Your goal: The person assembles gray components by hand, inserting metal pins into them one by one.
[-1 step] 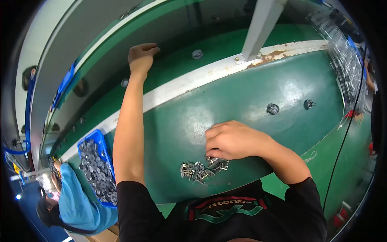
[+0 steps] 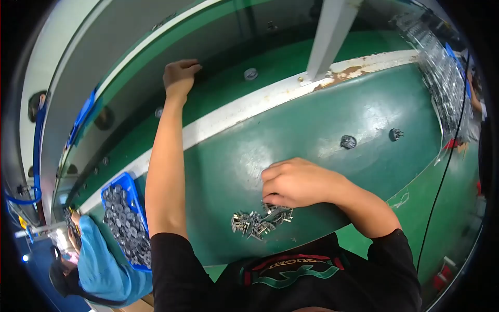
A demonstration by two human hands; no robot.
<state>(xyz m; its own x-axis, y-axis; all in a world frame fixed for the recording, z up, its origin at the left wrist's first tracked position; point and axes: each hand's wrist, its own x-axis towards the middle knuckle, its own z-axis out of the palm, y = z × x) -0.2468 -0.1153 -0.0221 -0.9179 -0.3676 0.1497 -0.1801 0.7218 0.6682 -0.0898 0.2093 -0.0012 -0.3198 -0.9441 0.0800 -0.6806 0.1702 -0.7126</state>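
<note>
My left hand reaches over the dark green belt beyond the white rail, its fingers bent together. Whatever sits at its fingertips is too small to make out. My right hand is closed, knuckles up, low above the green worktable. Its fingertips point down at the edge of a heap of small grey and metallic parts and are hidden beneath the hand. A round grey part lies on the belt to the right of my left hand. Another round piece shows beside my left forearm.
A blue tray full of round dark parts stands left of my left arm. Two dark round parts lie right on the table. A grey post rises from the white rail. Stacked clear plastic trays stand far right. A co-worker sits left.
</note>
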